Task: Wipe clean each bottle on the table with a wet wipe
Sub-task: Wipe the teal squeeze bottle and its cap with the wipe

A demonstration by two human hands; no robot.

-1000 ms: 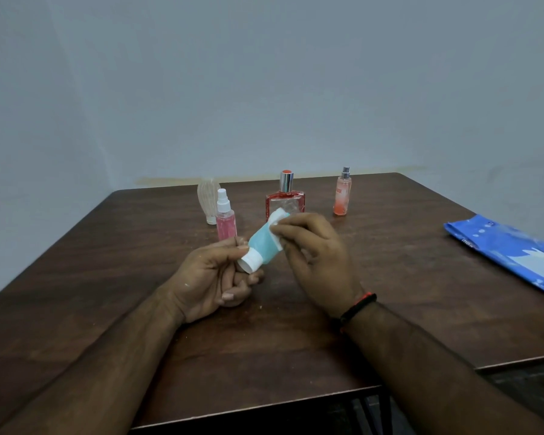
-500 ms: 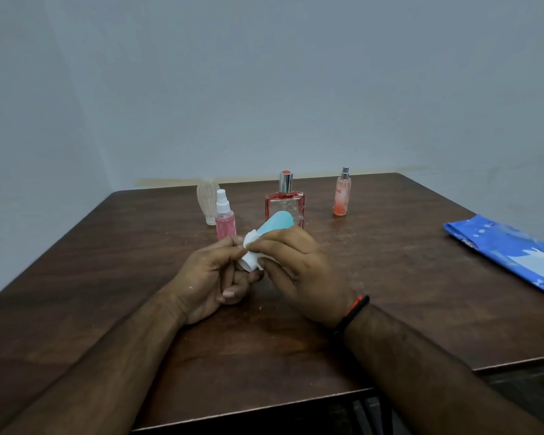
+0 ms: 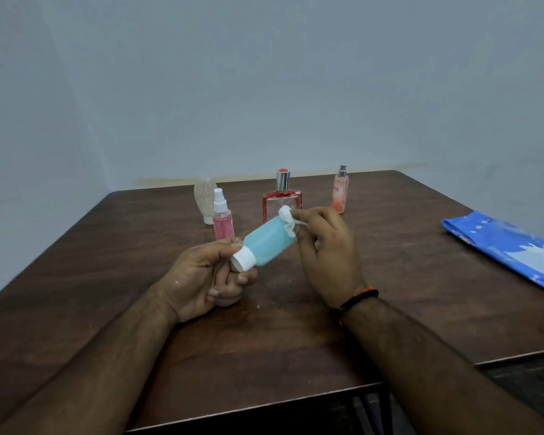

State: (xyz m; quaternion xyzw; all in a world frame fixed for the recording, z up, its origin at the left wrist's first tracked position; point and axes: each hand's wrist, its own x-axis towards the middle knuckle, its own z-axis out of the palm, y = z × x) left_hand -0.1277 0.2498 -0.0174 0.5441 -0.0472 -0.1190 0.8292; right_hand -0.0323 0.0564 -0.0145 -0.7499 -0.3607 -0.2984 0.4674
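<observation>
In the middle of the frame the left hand (image 3: 201, 277) holds a small blue bottle (image 3: 266, 244) off the table (image 3: 107, 262), its grip clamped around the white cap (image 3: 242, 259), the bottle's base tilted up and away. The right hand (image 3: 324, 255) has its grip pinched on a bunched white wipe (image 3: 288, 219) pressed against that far end.

To do this step well, it seems best to turn the bottle by the cap while drawing the wipe along the body, so every side, the base and the neck get covered. A firm hold on the cap matters, since a damp bottle may slip.

Four more bottles stand behind: a clear ribbed one (image 3: 205, 199), a pink spray (image 3: 223, 218), a red-edged glass one (image 3: 282, 197) and a slim orange one (image 3: 340, 191). The blue wipe pack (image 3: 503, 246) lies at the right edge.
</observation>
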